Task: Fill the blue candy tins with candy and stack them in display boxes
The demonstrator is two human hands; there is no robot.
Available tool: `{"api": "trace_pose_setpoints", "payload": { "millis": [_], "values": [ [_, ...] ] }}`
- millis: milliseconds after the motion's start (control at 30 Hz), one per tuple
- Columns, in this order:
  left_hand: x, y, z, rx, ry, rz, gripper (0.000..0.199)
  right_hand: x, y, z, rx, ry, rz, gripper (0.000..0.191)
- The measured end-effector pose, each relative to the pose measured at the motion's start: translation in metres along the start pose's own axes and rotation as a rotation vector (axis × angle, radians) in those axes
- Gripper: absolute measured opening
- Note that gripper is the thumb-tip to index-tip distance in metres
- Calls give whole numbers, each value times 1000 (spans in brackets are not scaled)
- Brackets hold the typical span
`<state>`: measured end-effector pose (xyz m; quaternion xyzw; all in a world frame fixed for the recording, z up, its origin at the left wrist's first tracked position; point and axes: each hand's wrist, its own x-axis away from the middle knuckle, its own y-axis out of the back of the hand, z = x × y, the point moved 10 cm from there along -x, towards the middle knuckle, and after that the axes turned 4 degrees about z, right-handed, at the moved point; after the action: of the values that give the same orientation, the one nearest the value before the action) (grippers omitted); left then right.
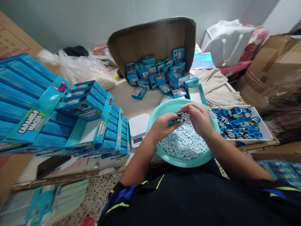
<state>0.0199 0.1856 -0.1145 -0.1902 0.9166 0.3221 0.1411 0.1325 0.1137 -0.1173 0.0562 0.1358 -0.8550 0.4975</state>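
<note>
The person sits with a pale green basin (185, 163) close in front, a heap of small white and pale blue candies (184, 146) in it. Over the heap, the left hand (161, 127) is clamped on a little blue box (173, 121), held tilted. The right hand (198, 118) is cupped just beside it, fingers curled around more candies by the box's right end; whether those fingers pinch any, I can't tell from here.

Just left of the basin sits a white scale (138, 125), and farther left stand stacked blue cases (35, 122) lettered "Caramelo Macizo". On the far side, a brown carton (150, 39) lies with its mouth toward us, blue packs (160, 78) spilling out onto the table (124, 97). To the right, a white tray (268, 138) holds a jumble of blue and silvery caps (235, 121).
</note>
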Motion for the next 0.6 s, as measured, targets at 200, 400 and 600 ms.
{"api": "trace_pose_setpoints", "payload": {
  "millis": [200,400,600],
  "values": [
    [3,2,5,-39,84,6,32,2,-5,9,99,99,49,27],
    [7,12,13,-106,205,-47,34,2,-13,13,57,129,112,22],
    [4,7,7,-136,126,-4,25,4,-17,16,31,161,156,26]
  ]
}}
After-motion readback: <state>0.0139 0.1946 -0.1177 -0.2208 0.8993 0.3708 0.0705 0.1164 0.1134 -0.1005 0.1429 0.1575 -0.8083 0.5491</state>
